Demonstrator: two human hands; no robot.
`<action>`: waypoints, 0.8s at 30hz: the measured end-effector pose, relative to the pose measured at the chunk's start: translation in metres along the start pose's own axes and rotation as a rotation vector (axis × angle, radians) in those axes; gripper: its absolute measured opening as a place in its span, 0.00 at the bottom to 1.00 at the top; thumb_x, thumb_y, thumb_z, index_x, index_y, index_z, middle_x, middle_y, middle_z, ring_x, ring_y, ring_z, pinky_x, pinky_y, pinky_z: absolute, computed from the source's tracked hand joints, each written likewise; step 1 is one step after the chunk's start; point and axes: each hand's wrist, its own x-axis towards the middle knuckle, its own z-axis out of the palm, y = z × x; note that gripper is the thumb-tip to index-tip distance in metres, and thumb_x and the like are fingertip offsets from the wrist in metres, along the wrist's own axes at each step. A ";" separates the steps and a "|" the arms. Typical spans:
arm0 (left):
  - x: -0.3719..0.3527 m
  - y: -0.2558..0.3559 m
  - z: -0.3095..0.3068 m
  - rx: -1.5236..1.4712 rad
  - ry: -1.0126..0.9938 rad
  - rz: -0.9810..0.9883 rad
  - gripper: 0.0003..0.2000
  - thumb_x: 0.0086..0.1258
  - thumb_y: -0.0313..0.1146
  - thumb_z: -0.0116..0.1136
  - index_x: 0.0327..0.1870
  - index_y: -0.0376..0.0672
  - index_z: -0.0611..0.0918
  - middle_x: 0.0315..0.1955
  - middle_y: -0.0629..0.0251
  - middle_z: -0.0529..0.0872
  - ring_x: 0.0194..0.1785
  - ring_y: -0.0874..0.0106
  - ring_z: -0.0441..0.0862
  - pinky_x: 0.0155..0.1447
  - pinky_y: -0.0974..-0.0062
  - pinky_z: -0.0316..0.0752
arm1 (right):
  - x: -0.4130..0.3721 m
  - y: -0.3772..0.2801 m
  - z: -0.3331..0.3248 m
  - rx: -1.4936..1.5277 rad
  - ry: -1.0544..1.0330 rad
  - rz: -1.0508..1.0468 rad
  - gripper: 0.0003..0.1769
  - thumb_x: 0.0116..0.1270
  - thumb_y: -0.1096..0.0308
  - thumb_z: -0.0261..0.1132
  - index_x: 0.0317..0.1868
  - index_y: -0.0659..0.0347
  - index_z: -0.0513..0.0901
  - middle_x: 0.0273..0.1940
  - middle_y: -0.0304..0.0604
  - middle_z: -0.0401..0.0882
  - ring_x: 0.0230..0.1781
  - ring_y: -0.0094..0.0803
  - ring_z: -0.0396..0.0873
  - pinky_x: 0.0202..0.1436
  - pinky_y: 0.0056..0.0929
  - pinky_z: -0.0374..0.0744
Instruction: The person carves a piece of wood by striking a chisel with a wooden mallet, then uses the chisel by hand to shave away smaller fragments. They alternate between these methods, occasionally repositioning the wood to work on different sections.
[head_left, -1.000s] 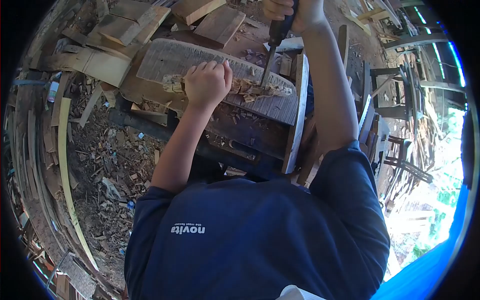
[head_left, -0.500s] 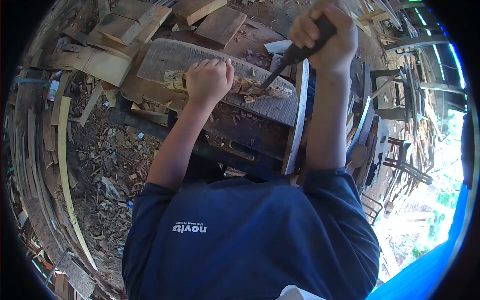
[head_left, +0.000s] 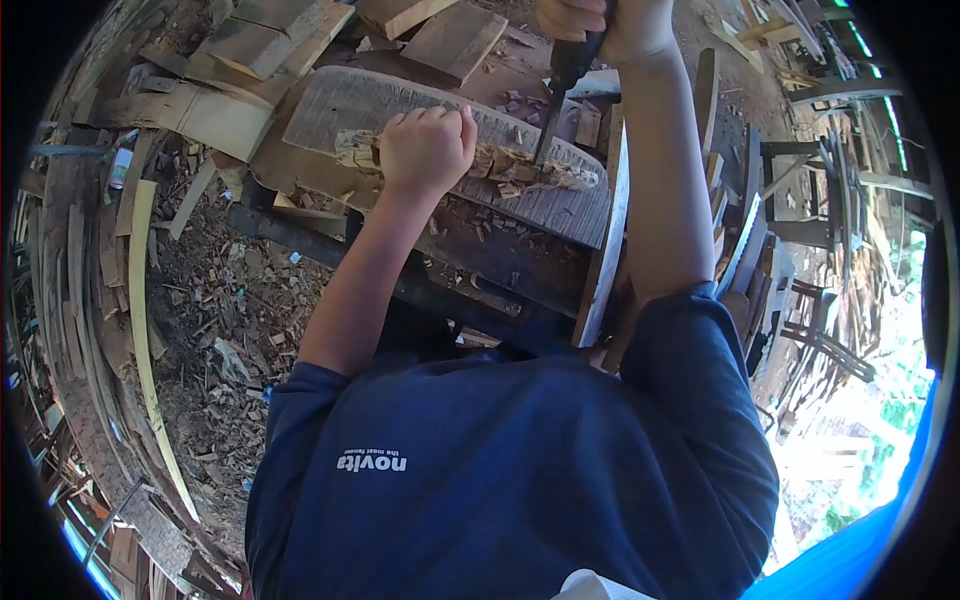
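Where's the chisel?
Head view, top, right of centre: the chisel is in the right hand, blade angled down to the chipped wood, right of the left hand.

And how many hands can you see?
2: the left hand at the rough wood, and the right hand around the dark tool handle. I see no others.

Navy short-slv. T-shirt (head_left: pixel 540 470), soft folds across chest & belly. Wht. "novita" logo (head_left: pixel 372 463) on L chest w/ tiny wht. tagline under it. L slv. (head_left: pixel 300 395) & R slv. (head_left: pixel 690 335) same navy, plain. L hand (head_left: pixel 425 155) & R hand (head_left: pixel 632 30) bare.
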 end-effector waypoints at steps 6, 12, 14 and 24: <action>0.002 0.001 -0.004 0.011 -0.050 -0.020 0.18 0.69 0.37 0.56 0.14 0.47 0.79 0.15 0.67 0.80 0.23 0.65 0.82 0.33 0.66 0.75 | -0.012 0.010 0.043 -0.229 0.652 -0.185 0.13 0.68 0.59 0.61 0.30 0.58 0.74 0.15 0.38 0.65 0.11 0.27 0.63 0.16 0.29 0.66; 0.003 0.000 -0.003 -0.011 -0.062 -0.020 0.18 0.70 0.37 0.55 0.15 0.46 0.81 0.16 0.65 0.82 0.24 0.64 0.82 0.34 0.65 0.76 | -0.040 0.003 0.067 -0.375 0.720 -0.381 0.12 0.68 0.62 0.61 0.29 0.58 0.74 0.16 0.40 0.68 0.11 0.27 0.67 0.16 0.28 0.68; 0.002 0.001 -0.002 -0.010 -0.072 -0.023 0.18 0.70 0.37 0.55 0.15 0.46 0.81 0.16 0.65 0.82 0.24 0.64 0.83 0.34 0.65 0.76 | -0.046 0.003 0.062 -0.312 0.548 -0.368 0.12 0.68 0.63 0.61 0.29 0.59 0.74 0.16 0.40 0.69 0.11 0.28 0.67 0.16 0.28 0.69; 0.005 0.000 -0.007 -0.020 -0.079 -0.009 0.19 0.71 0.38 0.54 0.16 0.46 0.82 0.18 0.64 0.84 0.26 0.65 0.84 0.35 0.65 0.77 | -0.033 0.026 0.075 -0.283 -0.274 -0.370 0.10 0.58 0.73 0.72 0.37 0.67 0.79 0.21 0.43 0.74 0.15 0.28 0.73 0.14 0.26 0.67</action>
